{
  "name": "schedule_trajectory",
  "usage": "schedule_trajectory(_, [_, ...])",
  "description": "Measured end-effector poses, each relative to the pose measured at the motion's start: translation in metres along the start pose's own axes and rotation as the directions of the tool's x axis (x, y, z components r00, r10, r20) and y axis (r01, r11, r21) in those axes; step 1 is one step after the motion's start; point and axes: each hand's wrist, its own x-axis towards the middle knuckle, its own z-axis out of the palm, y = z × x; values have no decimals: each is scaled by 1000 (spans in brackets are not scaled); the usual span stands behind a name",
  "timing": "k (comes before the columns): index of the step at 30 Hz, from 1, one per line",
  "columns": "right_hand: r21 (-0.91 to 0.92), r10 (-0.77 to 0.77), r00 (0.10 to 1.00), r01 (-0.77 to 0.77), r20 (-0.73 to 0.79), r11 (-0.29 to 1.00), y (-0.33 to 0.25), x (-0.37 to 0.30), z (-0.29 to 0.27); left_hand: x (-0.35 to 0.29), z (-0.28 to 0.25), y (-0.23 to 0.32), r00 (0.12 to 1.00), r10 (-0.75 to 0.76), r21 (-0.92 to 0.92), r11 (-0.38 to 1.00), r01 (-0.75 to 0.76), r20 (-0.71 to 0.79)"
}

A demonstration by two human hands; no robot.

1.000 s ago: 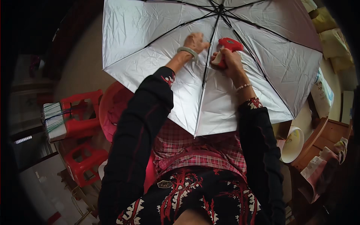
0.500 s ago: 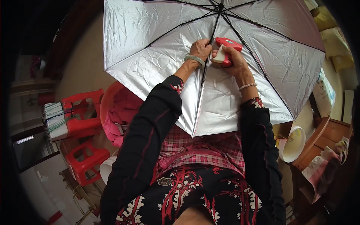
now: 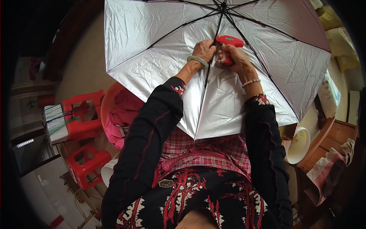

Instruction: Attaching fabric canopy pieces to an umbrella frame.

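Note:
An opened umbrella (image 3: 167, 61), silver on the inside, is spread before me with its black ribs meeting at a hub near the top. My left hand (image 3: 203, 51), a pale bangle at its wrist, is closed on a black rib and the silver cloth beside it. In my right hand (image 3: 239, 61) is a red and white tagging gun (image 3: 230, 41), its handle wrapped by my fingers. The gun's nose points left at the rib, close to my left fingertips. Whether it touches the cloth is hard to make out.
Red plastic stools (image 3: 85, 164) stand at the left, one with a white bundle of thin green strands (image 3: 56, 124) on it. A round tub (image 3: 108, 101) holds pink cloth. To the right are a white bucket (image 3: 299, 147) and wooden furniture (image 3: 329, 139) with cloths.
My right hand has turned the tagging gun and brought it slightly up and left, so its nose sits nearer the rib. The left hand keeps its place.

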Motion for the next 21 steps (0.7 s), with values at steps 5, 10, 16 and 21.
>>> schedule_trajectory(5, [-87,-83,996,81,-28,993,4,8,-4,-1,4,3,1000,-5,-3,1000,5,-31])
schedule_trajectory(10, [-155,-44,999,40,-27,987,-13,-16,1,1,3,2,1000,-4,178,984,5,-4])
schedule_trajectory(16, [-201,-243,962,215,-123,956,-38,-31,-10,37,-40,-17,996,42,427,904,-3,-81])
schedule_trajectory(21, [-138,-284,941,261,-185,956,-2,-20,-2,39,-41,-12,966,210,493,863,-109,-153])
